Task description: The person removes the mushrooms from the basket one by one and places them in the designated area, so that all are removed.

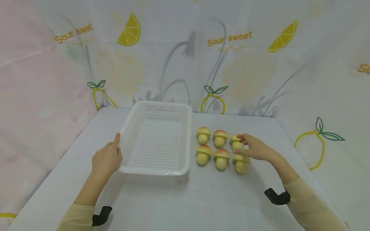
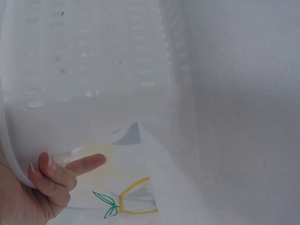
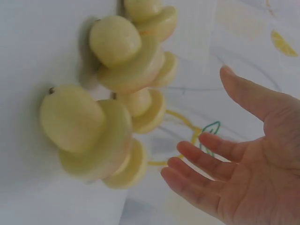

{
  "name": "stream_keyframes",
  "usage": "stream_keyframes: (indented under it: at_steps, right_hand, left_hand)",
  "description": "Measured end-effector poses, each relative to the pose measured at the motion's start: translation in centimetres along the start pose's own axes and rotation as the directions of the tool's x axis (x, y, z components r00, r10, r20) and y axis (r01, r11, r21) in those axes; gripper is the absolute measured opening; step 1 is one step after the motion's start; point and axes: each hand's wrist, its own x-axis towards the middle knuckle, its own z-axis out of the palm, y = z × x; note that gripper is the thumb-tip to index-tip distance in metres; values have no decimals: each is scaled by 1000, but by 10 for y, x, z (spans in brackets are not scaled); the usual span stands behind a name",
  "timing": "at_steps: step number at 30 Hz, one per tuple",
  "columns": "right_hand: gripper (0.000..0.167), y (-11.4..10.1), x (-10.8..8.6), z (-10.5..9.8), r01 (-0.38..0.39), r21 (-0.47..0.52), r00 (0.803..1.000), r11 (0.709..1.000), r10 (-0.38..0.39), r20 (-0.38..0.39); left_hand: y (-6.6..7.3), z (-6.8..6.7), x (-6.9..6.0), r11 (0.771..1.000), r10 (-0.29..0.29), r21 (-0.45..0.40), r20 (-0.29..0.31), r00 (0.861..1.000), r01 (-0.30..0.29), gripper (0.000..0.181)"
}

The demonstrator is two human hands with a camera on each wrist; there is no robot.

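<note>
A white perforated plastic basket (image 1: 156, 144) sits on the table, and my left hand (image 1: 107, 157) grips its left rim. In the left wrist view, some fingers (image 2: 56, 180) curl beneath the rim beside the basket wall (image 2: 93, 117), with one finger stretched out. To the basket's right, several yellow toy mushrooms with reddish caps (image 1: 222, 158) stand in two rows. Over the rightmost pair hovers my right hand (image 1: 254, 148), holding nothing, thumb and fingers spread apart. From the right wrist view, a gap separates that hand (image 3: 248, 159) from the nearest mushroom (image 3: 72, 119).
The table (image 1: 173, 205) wears a white cloth. Behind it hangs a curtain (image 1: 179, 57) with lemon prints, and a pinkish cloth (image 1: 37, 96) is at the left. Black curved pieces (image 1: 277, 196) show at both sleeves.
</note>
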Motion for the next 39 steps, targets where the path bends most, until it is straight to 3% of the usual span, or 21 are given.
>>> stream_keyframes:
  at_steps: [7, 13, 17, 20, 24, 29, 39]
  right_hand:
    - [61, -46, 25, -7, 72, 18, 996, 997, -71, -62]
    - [60, -87, 48, 2, 159, 50, 987, 986, -157, -45]
    - [62, -110, 62, 10, 197, 5, 979, 980, -197, -43]
    - [71, -124, 73, 13, 179, -99, 982, 979, -184, -42]
    - [82, -140, 88, 18, 96, -231, 995, 968, -103, -16]
    - [85, -153, 100, 22, 19, -328, 1000, 944, -21, -3]
    - [87, -158, 114, 23, -20, -346, 1000, 938, 18, -7]
  left_hand:
    - [0, -2, 0, 1000, -10, -1, 2, 1000, 10, 53]
    - [1, -1, 0, 1000, -26, 2, 18, 1000, 26, 53]
    - [1, 0, 0, 999, -33, 8, 34, 999, 32, 54]
    - [2, -1, 0, 1000, -29, 10, 33, 999, 29, 54]
    - [1, -1, 0, 1000, -24, 10, 28, 999, 24, 54]
    - [0, 0, 2, 999, -37, 19, 53, 998, 36, 54]
    - [1, -1, 4, 999, -44, 23, 68, 997, 43, 54]
